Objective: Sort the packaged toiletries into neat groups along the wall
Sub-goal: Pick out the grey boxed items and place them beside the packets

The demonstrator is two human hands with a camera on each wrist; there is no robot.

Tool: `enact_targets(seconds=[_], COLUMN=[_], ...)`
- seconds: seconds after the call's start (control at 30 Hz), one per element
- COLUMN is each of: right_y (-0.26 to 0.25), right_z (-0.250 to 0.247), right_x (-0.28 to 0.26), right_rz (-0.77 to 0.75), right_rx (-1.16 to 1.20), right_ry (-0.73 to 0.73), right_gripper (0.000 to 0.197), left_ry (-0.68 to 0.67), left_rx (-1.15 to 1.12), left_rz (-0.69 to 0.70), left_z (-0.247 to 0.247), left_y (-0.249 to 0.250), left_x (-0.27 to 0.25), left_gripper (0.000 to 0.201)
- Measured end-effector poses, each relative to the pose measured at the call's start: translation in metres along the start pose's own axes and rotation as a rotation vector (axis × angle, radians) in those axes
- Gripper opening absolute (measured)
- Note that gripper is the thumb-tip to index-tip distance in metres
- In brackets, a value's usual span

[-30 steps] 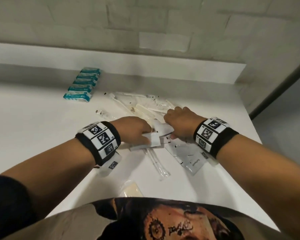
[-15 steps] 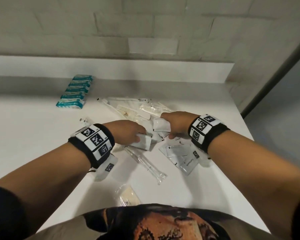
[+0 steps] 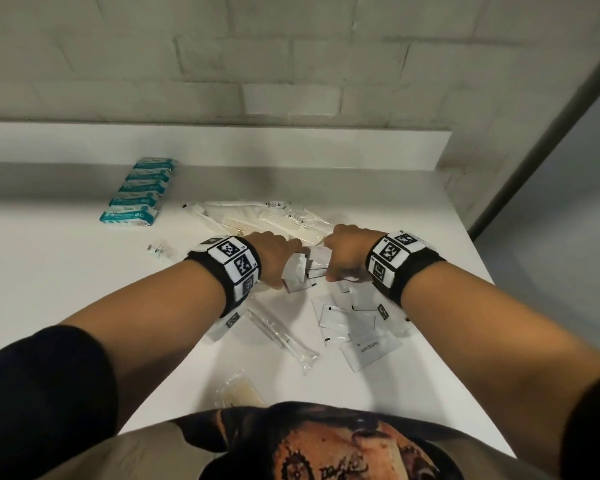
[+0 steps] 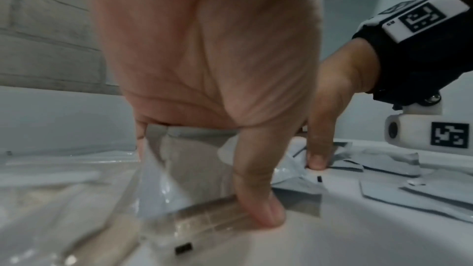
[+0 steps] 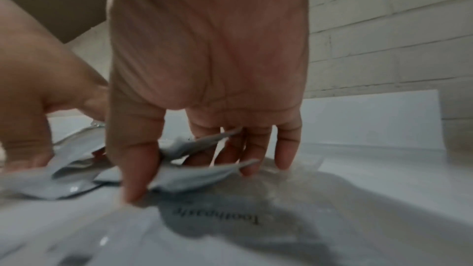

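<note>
Both hands curled, left hand [image 3: 274, 259] gripping white sachets [image 3: 297, 271], right hand [image 3: 347, 254] pinching one

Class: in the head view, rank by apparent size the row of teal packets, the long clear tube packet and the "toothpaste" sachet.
1. Row of teal packets
2. Long clear tube packet
3. "Toothpaste" sachet

The last two look close, and both lie nearer the camera, so their order is unsure.
</note>
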State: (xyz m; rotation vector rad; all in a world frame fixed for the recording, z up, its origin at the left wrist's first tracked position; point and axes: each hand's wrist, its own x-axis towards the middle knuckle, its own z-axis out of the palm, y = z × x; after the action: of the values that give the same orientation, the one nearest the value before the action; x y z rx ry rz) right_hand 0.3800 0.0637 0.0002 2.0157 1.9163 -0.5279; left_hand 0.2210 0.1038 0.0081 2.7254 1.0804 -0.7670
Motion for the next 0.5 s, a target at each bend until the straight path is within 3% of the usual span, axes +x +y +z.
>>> enact_targets(seconds=[0.1, 0.27, 0.37, 0.5], right_y=[0.001, 0.031, 0.054, 0.065], right_z=[0.007, -0.015, -0.020, 0.002], right_x=[-0.006, -0.023, -0.037, -0.058], right_rz=[-0.055, -0.085, -0.045, 0.043], right_rx=[-0.098, 0.393, 0.421, 0.151], right_ry=[0.134, 0.264, 0.183, -0.078], right_gripper=[0.040, 0.026, 0.034, 0.062], left_ry=[0.053, 0.104, 0.107, 0.052], left_rx=[0.043, 0.139, 0.092, 0.156], left_rz=[-0.025, -0.037, 0.009, 0.053], left_z=[0.005, 0.011, 0.007, -0.002], left_y=[-0.001, 0.001, 0.002, 0.006], left_x=[0.004, 0.005, 0.006, 0.006], left_gripper=[0.071, 0.071, 0.083, 0.082])
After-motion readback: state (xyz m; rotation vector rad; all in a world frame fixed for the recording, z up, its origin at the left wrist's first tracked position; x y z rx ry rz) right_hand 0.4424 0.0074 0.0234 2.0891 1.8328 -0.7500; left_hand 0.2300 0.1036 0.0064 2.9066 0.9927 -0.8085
